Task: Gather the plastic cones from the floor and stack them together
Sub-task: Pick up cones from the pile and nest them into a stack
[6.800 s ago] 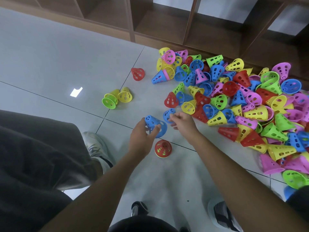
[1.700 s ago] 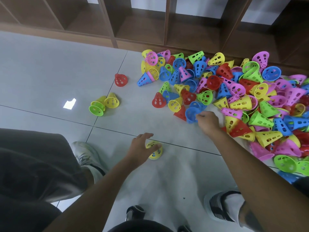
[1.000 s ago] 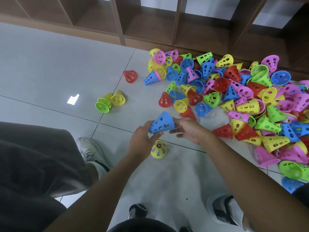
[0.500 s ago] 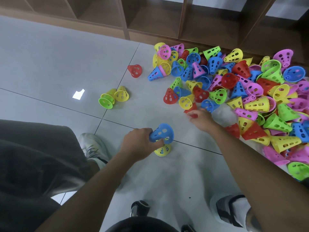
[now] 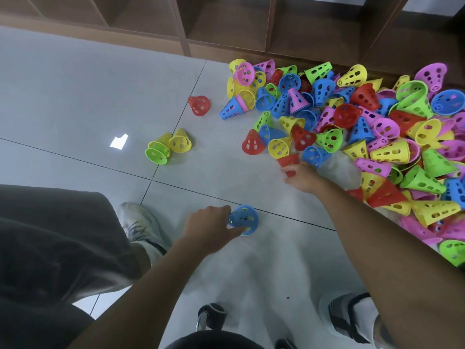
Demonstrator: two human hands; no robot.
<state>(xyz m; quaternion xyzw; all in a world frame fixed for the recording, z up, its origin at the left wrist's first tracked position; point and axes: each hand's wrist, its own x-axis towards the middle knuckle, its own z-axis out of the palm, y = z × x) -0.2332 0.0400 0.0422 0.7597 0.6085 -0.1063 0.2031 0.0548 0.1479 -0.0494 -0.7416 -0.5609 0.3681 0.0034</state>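
Observation:
A big heap of perforated plastic cones (image 5: 372, 137) in red, blue, yellow, green and pink covers the floor at the right. My left hand (image 5: 208, 230) holds a blue cone (image 5: 245, 219) that sits on top of the small stack on the floor in front of me; a yellow-green edge shows under it. My right hand (image 5: 303, 176) reaches to the near edge of the heap and pinches a red cone (image 5: 289, 162) lying there.
A lone red cone (image 5: 199, 105) and a yellow and green pair (image 5: 167, 146) lie apart to the left of the heap. Wooden shelving (image 5: 226, 23) runs along the back. My shoes (image 5: 141, 229) and dark trouser leg are at the lower left.
My left hand has lowered the blue cone onto the yellow cone of the stack. My right hand has reached the red cone at the heap's edge and taken hold of it.

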